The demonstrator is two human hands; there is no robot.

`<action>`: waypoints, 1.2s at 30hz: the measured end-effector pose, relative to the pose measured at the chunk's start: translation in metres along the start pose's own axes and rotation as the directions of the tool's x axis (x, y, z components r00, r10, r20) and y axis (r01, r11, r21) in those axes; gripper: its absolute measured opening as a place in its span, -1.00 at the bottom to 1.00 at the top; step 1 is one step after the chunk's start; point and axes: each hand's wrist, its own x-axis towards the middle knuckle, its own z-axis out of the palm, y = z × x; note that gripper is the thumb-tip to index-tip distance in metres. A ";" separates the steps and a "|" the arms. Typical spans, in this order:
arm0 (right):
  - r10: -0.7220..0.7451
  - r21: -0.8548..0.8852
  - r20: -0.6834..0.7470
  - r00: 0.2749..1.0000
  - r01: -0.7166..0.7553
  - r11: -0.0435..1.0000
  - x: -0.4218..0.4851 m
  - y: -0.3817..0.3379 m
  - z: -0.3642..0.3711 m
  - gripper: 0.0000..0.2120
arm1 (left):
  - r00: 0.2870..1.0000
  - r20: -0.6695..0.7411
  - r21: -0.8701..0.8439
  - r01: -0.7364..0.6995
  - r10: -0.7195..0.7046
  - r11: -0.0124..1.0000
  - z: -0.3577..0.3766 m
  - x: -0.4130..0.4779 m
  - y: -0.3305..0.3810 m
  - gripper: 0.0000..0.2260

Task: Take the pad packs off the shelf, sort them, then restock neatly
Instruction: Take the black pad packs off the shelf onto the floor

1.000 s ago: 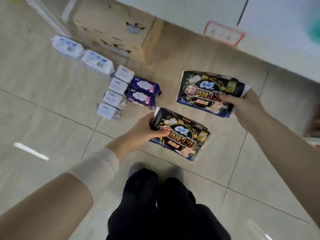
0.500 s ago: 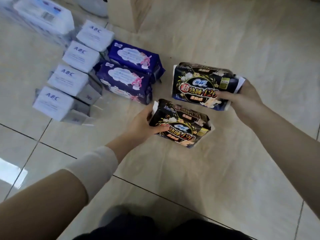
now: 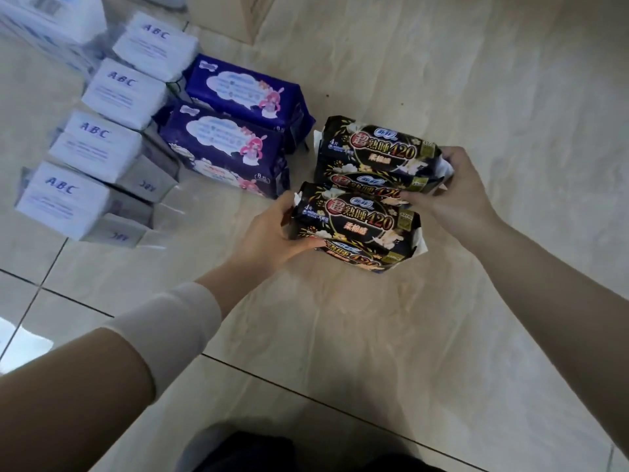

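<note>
Two packs lie low at the tiled floor (image 3: 476,301), your left hand (image 3: 272,233) gripping the nearer black pack (image 3: 360,219), your right hand (image 3: 452,192) gripping the farther black pack (image 3: 377,151), beside purple packs (image 3: 224,144), white packs (image 3: 112,144) and a cardboard box (image 3: 238,15), contents hidden.

My left hand (image 3: 269,233) grips the near black pack (image 3: 357,221). My right hand (image 3: 456,195) grips the far black pack (image 3: 377,151) beside purple packs (image 3: 221,148).
</note>
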 end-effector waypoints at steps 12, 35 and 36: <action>-0.103 -0.098 0.097 0.990 0.113 0.989 -0.013 -0.023 -0.013 -0.31 | 0.925 -0.072 0.224 -0.350 0.373 0.910 -0.010 -0.021 0.013 -0.19; -0.386 -0.365 0.076 0.920 0.385 0.848 0.013 -0.030 0.001 -0.61 | 0.518 0.294 0.613 -0.747 0.803 0.257 -0.016 0.021 0.016 -0.71; -0.388 -0.370 0.084 0.918 0.391 0.843 0.014 -0.030 0.001 -0.61 | 0.518 0.285 0.617 -0.743 0.806 0.260 -0.016 0.020 0.014 -0.72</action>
